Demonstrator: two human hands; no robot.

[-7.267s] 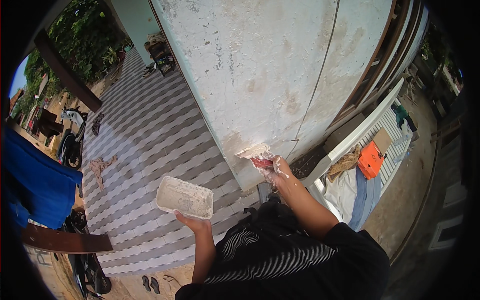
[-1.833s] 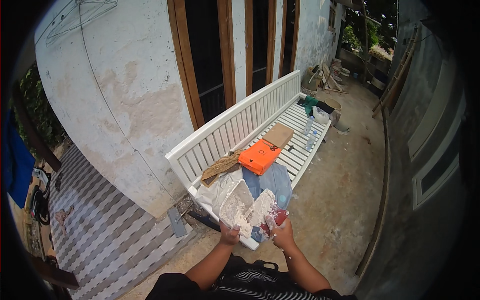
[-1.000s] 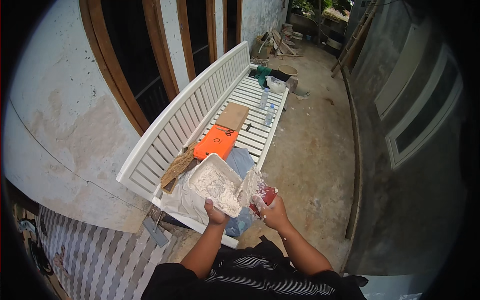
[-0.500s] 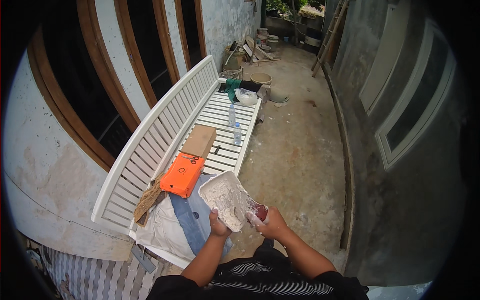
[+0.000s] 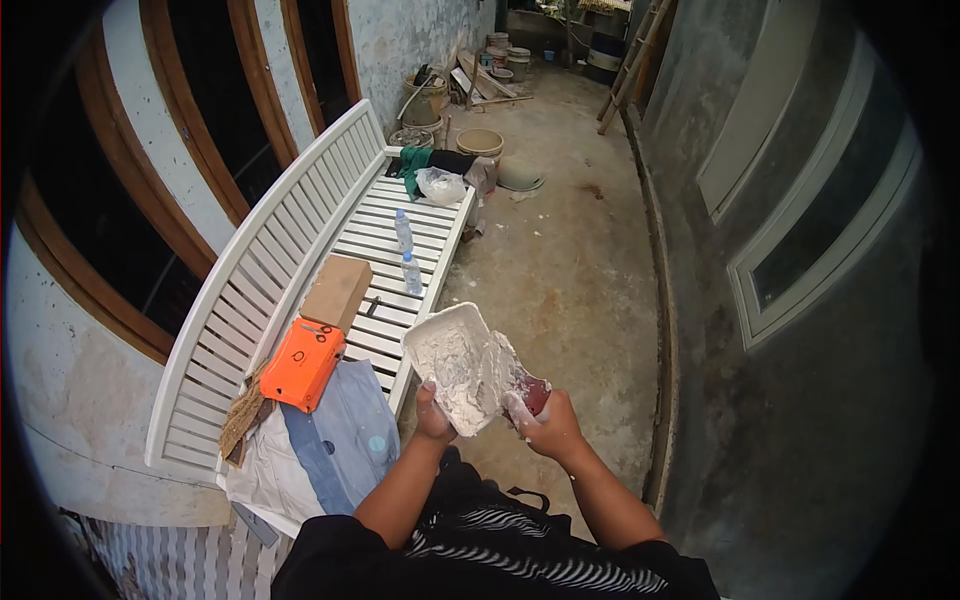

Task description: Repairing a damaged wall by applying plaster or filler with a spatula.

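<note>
A shallow white tray [image 5: 413, 350] rests in my left hand [image 5: 433, 414], its fingers closed round the near left edge. Thick off-white paste [image 5: 455, 362], like putty, covers the inside of the tray. My right hand [image 5: 548, 424] grips a putty knife by its dark red handle [image 5: 535, 396]. Paste coats the blade, which lies over the tray's right side and is mostly hidden. Pale smears show on the fingers of both hands.
A white slatted bench [image 5: 265, 225] stands along the left wall, bearing an orange packet [image 5: 300, 366] with scissors, a cardboard box [image 5: 337, 292], water bottles [image 5: 412, 272] and cloths. Beyond are buckets [image 5: 480, 143] and a ladder [image 5: 632, 70]. A grey wall [image 5: 810, 420] bounds the right.
My view has turned to the right, so the bench sits further left. The putty knife has shifted slightly over the tray, and both hands keep their hold.
</note>
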